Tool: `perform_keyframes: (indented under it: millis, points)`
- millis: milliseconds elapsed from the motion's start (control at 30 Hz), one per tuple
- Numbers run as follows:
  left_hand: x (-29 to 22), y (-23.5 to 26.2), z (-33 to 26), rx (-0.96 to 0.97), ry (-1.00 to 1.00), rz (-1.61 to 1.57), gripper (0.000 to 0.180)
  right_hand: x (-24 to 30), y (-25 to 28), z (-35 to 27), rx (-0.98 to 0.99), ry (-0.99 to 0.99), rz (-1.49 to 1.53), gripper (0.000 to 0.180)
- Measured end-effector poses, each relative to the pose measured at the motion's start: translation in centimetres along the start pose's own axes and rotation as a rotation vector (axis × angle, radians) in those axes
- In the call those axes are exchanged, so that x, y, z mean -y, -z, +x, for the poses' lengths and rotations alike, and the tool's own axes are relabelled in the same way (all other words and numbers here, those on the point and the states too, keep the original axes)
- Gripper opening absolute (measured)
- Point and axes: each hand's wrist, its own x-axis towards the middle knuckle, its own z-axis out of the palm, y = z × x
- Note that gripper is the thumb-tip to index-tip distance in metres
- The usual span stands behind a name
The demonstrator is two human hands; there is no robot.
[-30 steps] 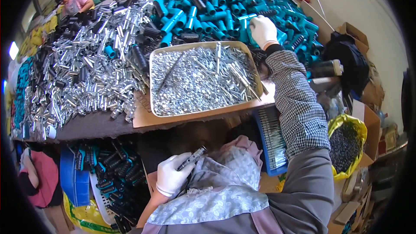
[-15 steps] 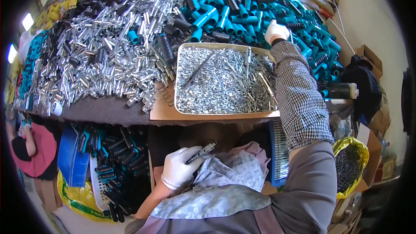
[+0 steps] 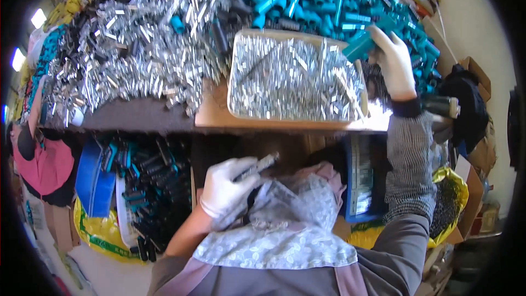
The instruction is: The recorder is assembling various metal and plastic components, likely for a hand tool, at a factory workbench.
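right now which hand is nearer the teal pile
Right: the right hand is beside the teal pile; the left hand is far from it, near the apron.

Blur softens the right hand (image 3: 393,66) beside the tray (image 3: 285,35) (its metal parts (image 3: 290,79) streak); lights (image 3: 38,18) glare far left of it, shadow pools below.

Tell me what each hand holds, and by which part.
Left hand: a metal piece, by its near end. Right hand: a teal tubular part, by its right end.

Room over tray (image 3: 285,34), silver parts (image 3: 148,49) heaped left, teal tubes (image 3: 268,3) behind
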Motion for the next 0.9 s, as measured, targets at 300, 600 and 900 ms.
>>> perform_keyframes:
  millis: [300,600,900]
  points:
    - [-1.3,-1.0,0.6,0.153,-0.2,0.057,0.032,-5.9,-4.7,-24.4,-0.014,-0.554,0.592,0.024]
    - [-1.1,-0.1,-1.4,0.225,-0.287,0.141,0.03,-5.2,-2.7,-22.9,0.543,-0.819,0.514,0.041]
    - [-1.2,-0.1,-2.0,0.38,-0.358,0.223,0.044,-2.0,-6.5,-21.8,0.913,-0.559,-0.235,0.039]
